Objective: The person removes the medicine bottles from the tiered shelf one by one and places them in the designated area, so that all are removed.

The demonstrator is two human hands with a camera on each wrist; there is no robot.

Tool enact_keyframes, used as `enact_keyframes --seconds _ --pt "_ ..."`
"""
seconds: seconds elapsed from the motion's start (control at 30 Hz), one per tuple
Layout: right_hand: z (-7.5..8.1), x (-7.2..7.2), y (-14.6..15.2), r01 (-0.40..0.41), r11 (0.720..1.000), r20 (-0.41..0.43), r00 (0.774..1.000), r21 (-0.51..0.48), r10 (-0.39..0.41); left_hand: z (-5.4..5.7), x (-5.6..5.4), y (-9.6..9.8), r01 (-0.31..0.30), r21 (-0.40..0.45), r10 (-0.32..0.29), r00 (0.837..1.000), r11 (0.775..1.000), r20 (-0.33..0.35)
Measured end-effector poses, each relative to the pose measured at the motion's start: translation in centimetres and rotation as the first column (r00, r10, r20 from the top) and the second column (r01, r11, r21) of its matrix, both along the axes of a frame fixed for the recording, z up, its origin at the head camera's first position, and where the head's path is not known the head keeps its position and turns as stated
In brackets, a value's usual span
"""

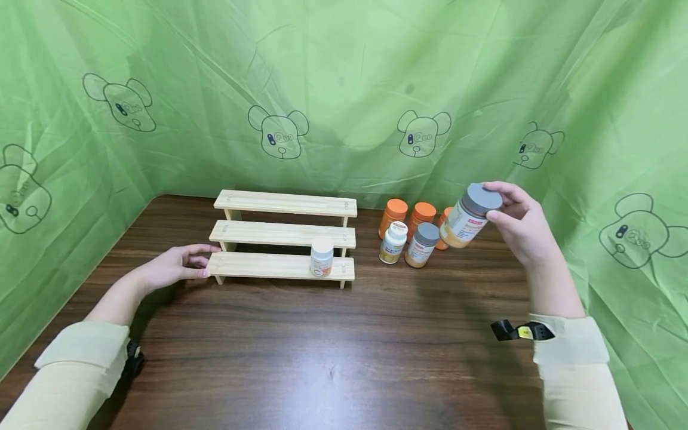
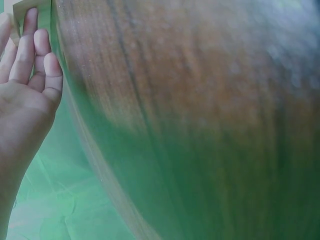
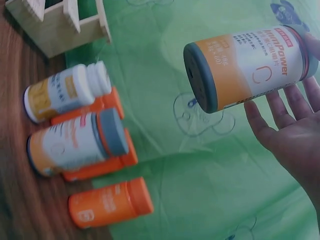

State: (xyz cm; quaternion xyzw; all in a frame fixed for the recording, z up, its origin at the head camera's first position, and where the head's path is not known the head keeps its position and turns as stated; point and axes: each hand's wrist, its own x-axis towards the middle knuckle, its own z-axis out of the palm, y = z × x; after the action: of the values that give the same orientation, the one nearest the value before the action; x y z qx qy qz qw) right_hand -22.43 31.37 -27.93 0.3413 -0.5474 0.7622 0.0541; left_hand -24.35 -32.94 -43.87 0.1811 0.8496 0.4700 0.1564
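My right hand (image 1: 518, 224) holds a supplement bottle (image 3: 250, 70) with a grey lid and a white-and-orange label, gripped by the lid. The bottle tilts in the air above the tabletop, right of the other bottles. At the left end of a three-step wooden rack (image 1: 285, 233), my left hand (image 1: 169, 267) grips the lowest step, thumb in front and fingers behind. Only part of that contact shows in the left wrist view, where the rack's corner (image 2: 32, 5) is at the top edge. A white bottle (image 1: 322, 258) stands upright on the lowest step, toward its right end.
Right of the rack stand a white bottle with a yellow label (image 1: 393, 243), another grey-lidded bottle (image 1: 421, 246) and, behind them, three orange bottles (image 1: 396, 212). Green printed cloth (image 1: 344, 71) hangs at the back and sides of the dark wooden table (image 1: 301, 358).
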Motion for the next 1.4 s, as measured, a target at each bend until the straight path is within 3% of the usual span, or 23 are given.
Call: enact_keyframes --seconds 0.23,0.67,0.93,1.4 --pt "-1.4 -0.1 1.8 0.092 0.988 0.026 0.995 0.126 -0.096 0.1 0.1 0.0 0.001 0.004 -0.001 1.000 1.000 0.008" --pt "-5.0 -1.1 3.9 0.149 0.981 0.110 0.981 0.122 -0.163 0.1 0.1 0.0 -0.003 0.005 0.003 1.000 1.000 0.015" --pt "-7.2 -1.5 4.6 0.241 0.957 0.150 0.953 0.162 -0.265 0.0 0.0 0.0 -0.003 0.016 0.003 1.000 1.000 0.012" --pt "-10.7 -2.9 5.4 0.250 0.934 0.201 0.931 0.255 -0.304 0.1 0.1 0.0 -0.006 0.008 0.006 1.000 1.000 0.009"
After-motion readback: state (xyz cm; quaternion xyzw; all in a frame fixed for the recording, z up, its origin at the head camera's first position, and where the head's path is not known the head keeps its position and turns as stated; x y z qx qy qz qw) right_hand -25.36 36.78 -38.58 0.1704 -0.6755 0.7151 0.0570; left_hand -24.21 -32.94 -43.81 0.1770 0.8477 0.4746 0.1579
